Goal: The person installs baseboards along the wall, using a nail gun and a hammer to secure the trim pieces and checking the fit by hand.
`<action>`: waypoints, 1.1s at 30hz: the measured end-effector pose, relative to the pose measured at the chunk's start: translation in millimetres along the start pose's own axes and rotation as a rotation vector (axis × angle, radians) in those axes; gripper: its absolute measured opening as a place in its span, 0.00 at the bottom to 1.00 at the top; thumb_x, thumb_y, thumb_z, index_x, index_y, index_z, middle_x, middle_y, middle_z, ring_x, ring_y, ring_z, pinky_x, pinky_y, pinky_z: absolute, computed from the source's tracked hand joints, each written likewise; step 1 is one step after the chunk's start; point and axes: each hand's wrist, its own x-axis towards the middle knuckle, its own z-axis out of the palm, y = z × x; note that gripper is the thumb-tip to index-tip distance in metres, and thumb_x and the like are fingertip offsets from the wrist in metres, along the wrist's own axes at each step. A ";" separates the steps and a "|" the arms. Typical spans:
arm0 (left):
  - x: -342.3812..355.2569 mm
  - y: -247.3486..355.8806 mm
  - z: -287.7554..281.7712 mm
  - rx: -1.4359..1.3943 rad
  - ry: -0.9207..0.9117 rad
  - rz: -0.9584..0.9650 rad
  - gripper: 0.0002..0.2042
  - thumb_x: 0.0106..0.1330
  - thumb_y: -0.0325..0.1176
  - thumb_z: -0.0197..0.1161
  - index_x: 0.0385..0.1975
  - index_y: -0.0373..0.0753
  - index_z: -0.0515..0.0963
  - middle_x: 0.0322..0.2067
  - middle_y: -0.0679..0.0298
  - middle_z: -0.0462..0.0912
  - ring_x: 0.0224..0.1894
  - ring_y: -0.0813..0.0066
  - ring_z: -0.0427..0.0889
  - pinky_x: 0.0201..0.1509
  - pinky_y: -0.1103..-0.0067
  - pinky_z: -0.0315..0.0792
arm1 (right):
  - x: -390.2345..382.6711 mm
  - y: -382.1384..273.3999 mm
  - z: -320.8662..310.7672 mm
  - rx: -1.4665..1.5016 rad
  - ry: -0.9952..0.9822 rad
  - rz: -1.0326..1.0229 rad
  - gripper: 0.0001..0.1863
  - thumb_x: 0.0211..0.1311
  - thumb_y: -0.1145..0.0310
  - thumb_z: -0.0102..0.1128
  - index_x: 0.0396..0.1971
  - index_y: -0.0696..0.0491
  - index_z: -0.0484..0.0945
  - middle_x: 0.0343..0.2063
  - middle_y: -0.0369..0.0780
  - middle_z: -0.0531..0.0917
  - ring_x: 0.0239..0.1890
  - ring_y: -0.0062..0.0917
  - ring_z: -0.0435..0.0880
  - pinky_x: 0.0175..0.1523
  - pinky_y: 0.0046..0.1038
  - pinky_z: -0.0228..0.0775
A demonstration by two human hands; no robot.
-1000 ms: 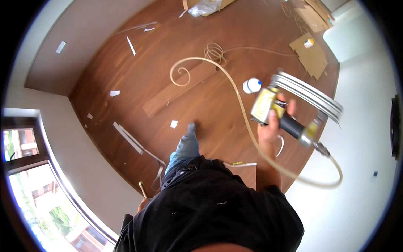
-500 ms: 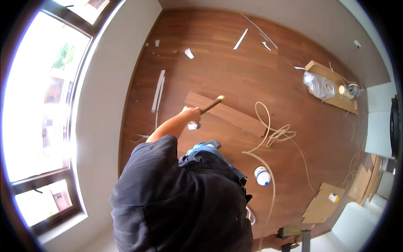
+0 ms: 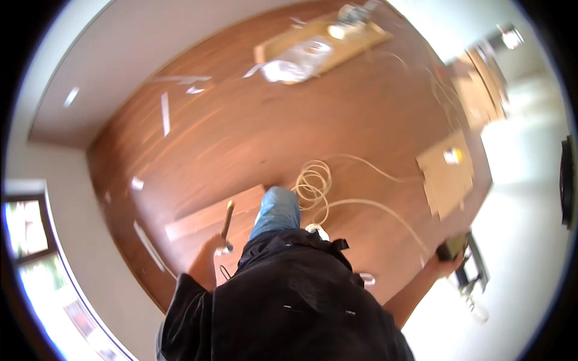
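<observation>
In my left hand (image 3: 211,245) is a hammer (image 3: 227,219), gripped close to its metal head with the wooden handle pointing up and away. That hand is over the near end of some wooden planks (image 3: 211,210) lying on the floor. Out to the right, my right hand (image 3: 442,265) is closed around an olive-and-black nail gun (image 3: 460,256), beside the white wall. A pale air hose (image 3: 385,207) runs from a loose coil on the floor toward the nail gun; where they join is blurred.
Ahead, a long cardboard piece (image 3: 361,45) carries a clear plastic bag (image 3: 298,63). To the right, a flat cardboard sheet (image 3: 445,180) has a small yellow-and-white container (image 3: 453,156) on it. Stacked boards (image 3: 478,90) lean at the wall. White strips (image 3: 165,114) are scattered at the left.
My view has turned to the right, away from the large window. The nail gun has come further into view, and my right arm now shows. Both hands still hold their tools.
</observation>
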 end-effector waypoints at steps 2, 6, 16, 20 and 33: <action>22.6 -20.1 25.6 0.161 0.037 0.143 0.22 0.51 0.48 0.76 0.35 0.33 0.87 0.32 0.53 0.89 0.33 0.60 0.88 0.37 0.65 0.81 | -3.4 6.2 52.6 -0.063 0.082 -0.182 0.35 0.60 0.71 0.61 0.69 0.40 0.66 0.58 0.40 0.80 0.59 0.39 0.79 0.56 0.46 0.78; 94.8 41.7 8.4 0.103 -0.107 0.059 0.18 0.53 0.45 0.75 0.32 0.35 0.87 0.34 0.53 0.89 0.33 0.62 0.88 0.38 0.65 0.80 | 43.0 37.0 17.9 -0.063 0.065 -0.585 0.35 0.63 0.73 0.60 0.71 0.47 0.63 0.60 0.42 0.80 0.60 0.40 0.79 0.58 0.44 0.77; 179.6 480.4 -240.7 0.241 -0.039 0.010 0.15 0.53 0.41 0.75 0.31 0.34 0.87 0.30 0.51 0.88 0.34 0.58 0.89 0.37 0.65 0.81 | 242.3 71.4 -7.6 -0.536 0.278 -0.791 0.40 0.56 0.73 0.69 0.70 0.55 0.65 0.58 0.50 0.79 0.56 0.44 0.81 0.59 0.45 0.79; 131.5 767.9 -306.9 0.245 0.346 0.464 0.18 0.56 0.38 0.69 0.41 0.29 0.82 0.31 0.46 0.87 0.37 0.54 0.89 0.38 0.64 0.81 | 312.2 126.6 -28.3 -0.444 0.288 -0.522 0.34 0.61 0.70 0.71 0.66 0.57 0.70 0.54 0.46 0.82 0.52 0.38 0.83 0.56 0.41 0.78; 99.1 1194.1 -294.6 -0.266 -0.200 0.599 0.13 0.56 0.26 0.69 0.38 0.33 0.74 0.25 0.60 0.77 0.22 0.71 0.81 0.25 0.74 0.78 | 593.0 478.2 137.1 -0.734 0.730 0.312 0.31 0.57 0.76 0.65 0.65 0.56 0.74 0.55 0.42 0.82 0.51 0.30 0.82 0.55 0.34 0.77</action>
